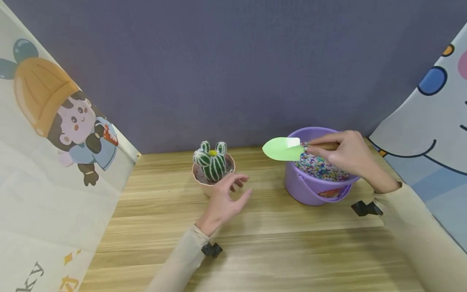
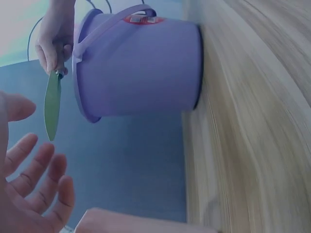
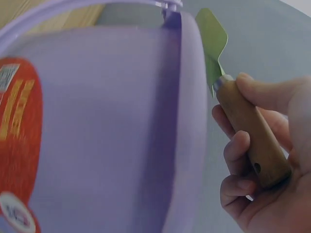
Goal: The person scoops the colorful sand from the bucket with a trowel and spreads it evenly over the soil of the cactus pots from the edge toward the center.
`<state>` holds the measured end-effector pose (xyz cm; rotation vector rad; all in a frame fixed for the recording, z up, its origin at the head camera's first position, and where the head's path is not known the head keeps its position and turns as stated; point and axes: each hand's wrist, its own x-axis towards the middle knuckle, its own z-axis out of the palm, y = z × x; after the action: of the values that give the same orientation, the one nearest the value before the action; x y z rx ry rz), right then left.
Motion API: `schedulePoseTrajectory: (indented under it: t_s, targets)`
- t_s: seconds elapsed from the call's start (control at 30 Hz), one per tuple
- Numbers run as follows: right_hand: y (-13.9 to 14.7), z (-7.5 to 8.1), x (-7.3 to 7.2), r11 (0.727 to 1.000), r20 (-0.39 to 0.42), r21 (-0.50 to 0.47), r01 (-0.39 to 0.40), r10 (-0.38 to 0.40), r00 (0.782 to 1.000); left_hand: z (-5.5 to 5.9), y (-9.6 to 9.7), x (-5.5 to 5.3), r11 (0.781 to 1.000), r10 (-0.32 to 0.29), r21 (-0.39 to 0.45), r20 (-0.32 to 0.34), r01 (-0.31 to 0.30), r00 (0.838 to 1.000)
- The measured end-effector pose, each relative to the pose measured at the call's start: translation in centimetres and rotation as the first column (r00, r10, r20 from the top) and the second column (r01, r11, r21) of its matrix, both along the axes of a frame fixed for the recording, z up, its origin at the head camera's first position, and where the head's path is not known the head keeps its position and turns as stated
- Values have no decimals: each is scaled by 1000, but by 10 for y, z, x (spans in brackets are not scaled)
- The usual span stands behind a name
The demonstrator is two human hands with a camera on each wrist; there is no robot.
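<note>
At the back of the wood-grain table [image 1: 273,251]: purple bucket [image 1: 303,188] on the right, part-filled with small multicoloured beads [image 1: 321,168]; pale pink pot [image 1: 205,188] with a knitted-looking cactus [image 1: 215,167] on the left. Right hand [image 1: 350,154] has its fingers curled round the wooden handle [image 3: 252,131] of a green trowel [image 1: 281,149], thumb along the top. Trowel sits above the bucket, its blade [image 2: 52,107] roughly level and poking past the left rim toward the pot (no beads visible on it). Left hand [image 1: 225,202] holds nothing, fingers loosely bent and spread, thumb apart, just beside the pot; can't tell if it touches.

Step in hand looks like handling the trowel over the bucket. To do it well: keep the thumb forward for tilt control, blade level, high enough not to clip the rim. If beads are on it, move slowly, since they'd likely roll off. Left hand is well placed to steady the pot; mind the cactus.
</note>
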<state>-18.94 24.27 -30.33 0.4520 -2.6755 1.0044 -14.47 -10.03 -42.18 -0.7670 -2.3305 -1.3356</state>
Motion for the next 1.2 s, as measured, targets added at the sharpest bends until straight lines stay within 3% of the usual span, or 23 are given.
schedulePoseTrajectory:
  t_s: [0.3, 0.53, 0.73, 0.87, 1.2]
  targets:
    - [35, 0, 4, 998, 93, 29, 53, -55, 994, 5, 27, -8, 994, 10, -108, 78, -1, 997]
    - [65, -10, 11, 993, 90, 52, 102, -106, 990, 7, 54, -15, 979, -7, -200, 176, 43, 984]
    - [83, -15, 12, 991, 99, 38, 127, -130, 987, 5, 69, -15, 979, -8, -198, 222, 53, 975]
    - [91, -15, 11, 989, 62, 62, 137, -140, 988, 5, 77, -15, 983, -16, -173, 240, 59, 971]
    - [112, -8, 9, 952, 48, 273, 140, -159, 986, 8, 95, -25, 981, -24, -177, 265, 74, 964]
